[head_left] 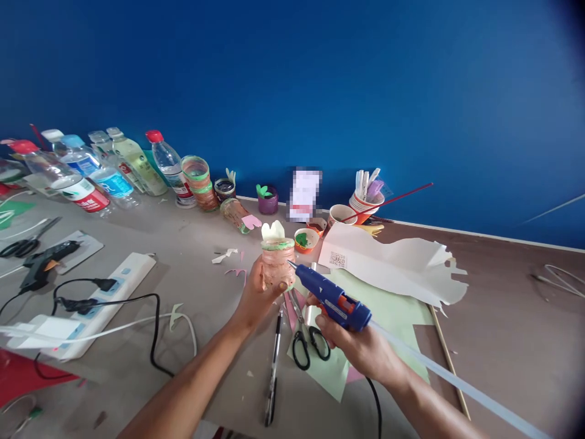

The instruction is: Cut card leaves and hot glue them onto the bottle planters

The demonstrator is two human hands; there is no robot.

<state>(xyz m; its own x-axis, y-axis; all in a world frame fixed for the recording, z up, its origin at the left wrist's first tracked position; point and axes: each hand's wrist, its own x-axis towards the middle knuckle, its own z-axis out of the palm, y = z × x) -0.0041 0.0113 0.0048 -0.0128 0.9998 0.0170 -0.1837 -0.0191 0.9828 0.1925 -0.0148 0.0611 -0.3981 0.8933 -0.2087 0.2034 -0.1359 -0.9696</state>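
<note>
My left hand (252, 291) is wrapped round a small jar (278, 263) painted pinkish brown with a green rim. Pale paper ears (273, 230) stand up at the jar's top. In my right hand (350, 341) is a blue hot glue gun (331, 296), its fingers closed round the handle. The metal nozzle points left at the jar's side, at or very near its surface. A long clear glue stick (439, 366) trails from the gun's back. Below the hands lie black-handled scissors (301, 335) and a pen (274, 366) on the table.
Several plastic bottles (123, 161) and painted jars (198, 183) stand along the blue wall. A power strip (109, 305) with cables and a black glue gun (43, 263) lie left. Paint cups (306, 239), a cup of pens (365, 198) and torn white paper (393, 262) are at right.
</note>
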